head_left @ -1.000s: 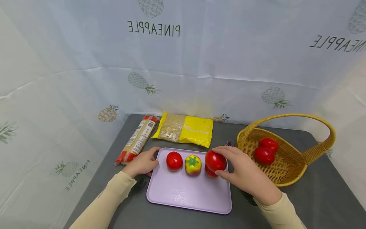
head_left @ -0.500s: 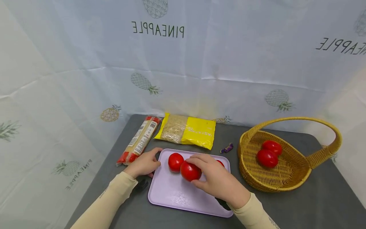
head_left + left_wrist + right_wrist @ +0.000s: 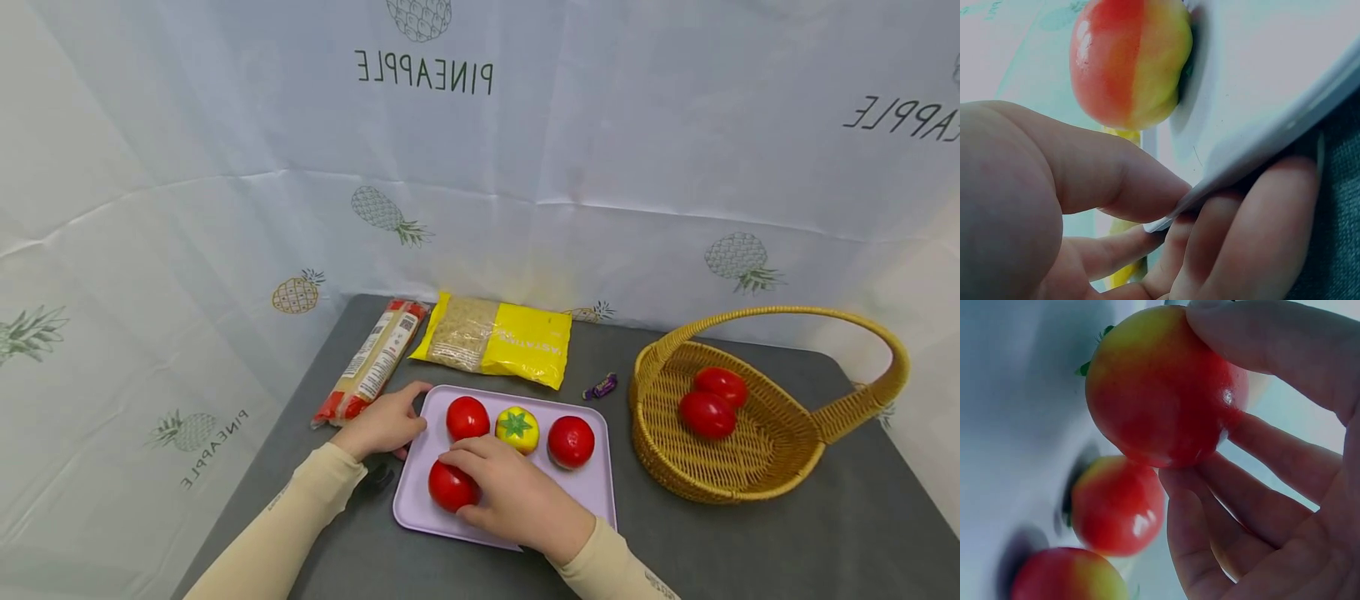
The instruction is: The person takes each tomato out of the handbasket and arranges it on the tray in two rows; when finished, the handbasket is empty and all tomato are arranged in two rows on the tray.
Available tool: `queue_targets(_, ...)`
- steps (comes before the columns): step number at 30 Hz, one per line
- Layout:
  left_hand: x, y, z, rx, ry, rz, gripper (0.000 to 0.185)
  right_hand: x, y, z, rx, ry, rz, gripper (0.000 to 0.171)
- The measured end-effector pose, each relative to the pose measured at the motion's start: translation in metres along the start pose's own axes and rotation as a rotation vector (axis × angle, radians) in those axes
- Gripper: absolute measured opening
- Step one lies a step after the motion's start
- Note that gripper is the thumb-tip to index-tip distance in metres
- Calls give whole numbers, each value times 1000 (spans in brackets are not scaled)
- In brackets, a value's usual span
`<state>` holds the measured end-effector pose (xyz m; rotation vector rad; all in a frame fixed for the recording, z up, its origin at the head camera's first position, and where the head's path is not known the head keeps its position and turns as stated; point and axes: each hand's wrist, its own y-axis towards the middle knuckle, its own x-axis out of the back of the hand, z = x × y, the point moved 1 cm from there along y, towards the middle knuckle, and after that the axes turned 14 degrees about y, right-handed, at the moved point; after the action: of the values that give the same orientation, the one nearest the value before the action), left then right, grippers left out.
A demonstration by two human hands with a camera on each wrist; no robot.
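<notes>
A lavender tray [image 3: 555, 500] lies on the dark grey table. My right hand [image 3: 459, 483] grips a red tomato [image 3: 447, 492] at the tray's front left corner, down at the tray's surface. In the right wrist view my fingers [image 3: 1272, 356] curl round this tomato [image 3: 1160, 387]. Behind it stand a red tomato [image 3: 467, 417], a yellow-red tomato [image 3: 517, 429] and another red tomato [image 3: 571, 442] in a row. My left hand [image 3: 408, 421] pinches the tray's left edge [image 3: 1254, 150], thumb [image 3: 1116, 181] on top and fingers beneath.
A wicker basket [image 3: 647, 437] with a handle stands at the right and holds two red tomatoes [image 3: 707, 414]. A yellow bag [image 3: 495, 340] and a pasta pack [image 3: 371, 362] lie behind the tray. A small purple candy [image 3: 600, 386] sits between tray and basket.
My right hand has carried the red tomato from the tray's right side across to its front left corner and lowered it. My left hand has stayed on the tray's edge.
</notes>
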<state>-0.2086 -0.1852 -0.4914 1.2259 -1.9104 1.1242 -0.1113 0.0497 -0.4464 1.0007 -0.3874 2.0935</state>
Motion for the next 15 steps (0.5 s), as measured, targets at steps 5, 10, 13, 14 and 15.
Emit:
queue_targets(5, -1, 2, 0, -8, 0, 0, 62, -8, 3, -2, 6, -21, -3, 66)
queue_targets(10, 0, 2, 0, -2, 8, 1, 62, -11, 4, -4, 8, -41, 0, 66)
queue_targets(13, 0, 1, 0, 6, 11, 2, 63, -13, 6, -6, 12, -51, 9, 65)
queue_targets(14, 0, 1, -1, 9, 10, 3, 63, -14, 6, -6, 11, -51, 12, 65)
queue_targets(15, 1, 1, -1, 10, 10, 4, 63, -14, 6, -7, 10, -52, 13, 65)
